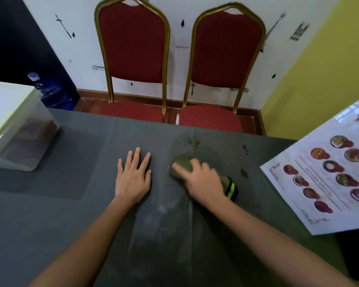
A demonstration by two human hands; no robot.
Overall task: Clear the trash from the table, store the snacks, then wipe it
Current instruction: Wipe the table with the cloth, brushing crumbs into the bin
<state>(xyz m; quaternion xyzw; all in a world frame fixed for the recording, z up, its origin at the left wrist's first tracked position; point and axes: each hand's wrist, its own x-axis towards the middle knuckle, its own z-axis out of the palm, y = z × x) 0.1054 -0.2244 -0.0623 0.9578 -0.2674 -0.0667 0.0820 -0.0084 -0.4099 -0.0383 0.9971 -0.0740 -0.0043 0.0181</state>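
Note:
A dark grey cloth covers the table (71,204). My right hand (203,181) presses down on a grey-green wiping cloth (183,162) with a black and neon-yellow band at its near end; the hand looks blurred. My left hand (133,177) lies flat on the table with its fingers spread, holding nothing, a little left of the cloth. Pale dusty streaks (170,212) run along the tablecloth between my forearms. Small dark stains (244,172) dot the surface right of and beyond the cloth.
A clear plastic box with a white lid (15,129) holding dark packets stands at the left. A laminated picture menu (327,177) lies at the right edge. Two red chairs (133,59) stand behind the table, and a blue water bottle (50,92) sits on the floor.

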